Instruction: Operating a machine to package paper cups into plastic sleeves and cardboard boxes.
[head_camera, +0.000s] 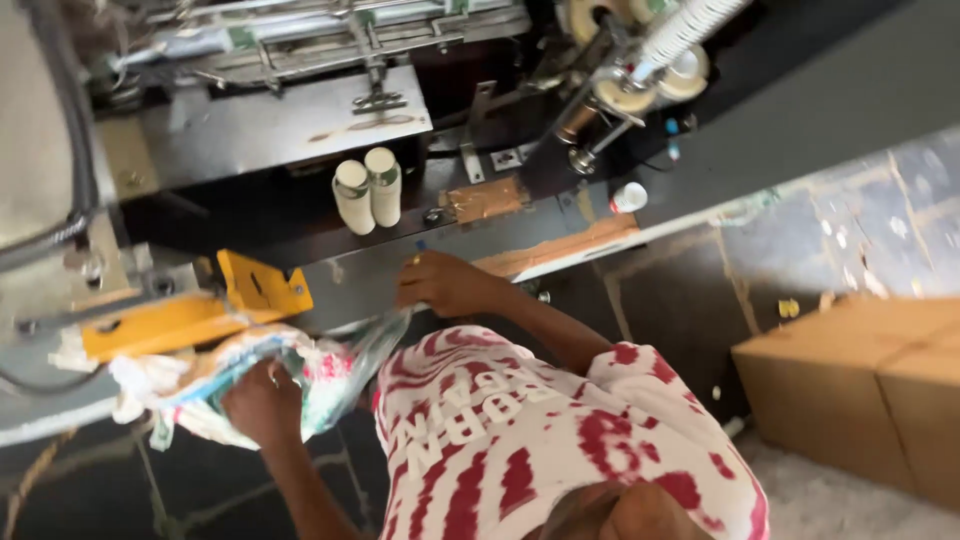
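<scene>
My left hand (262, 400) is closed on a crumpled, see-through plastic bag (335, 375) with blue, red and white print, held low in front of my red-and-white shirt. My right hand (447, 284) grips the bag's upper corner right at the front edge of a grey metal machine ledge (360, 270). The bag stretches between the two hands. Whatever is inside the bag is hidden by its folds.
Two white cylinders (368, 190) stand on the machine behind the ledge. A yellow metal bracket (255, 287) juts out at the left. Spools and rollers (640, 70) sit at the upper right. Brown cardboard boxes (860, 390) rest on the floor to the right.
</scene>
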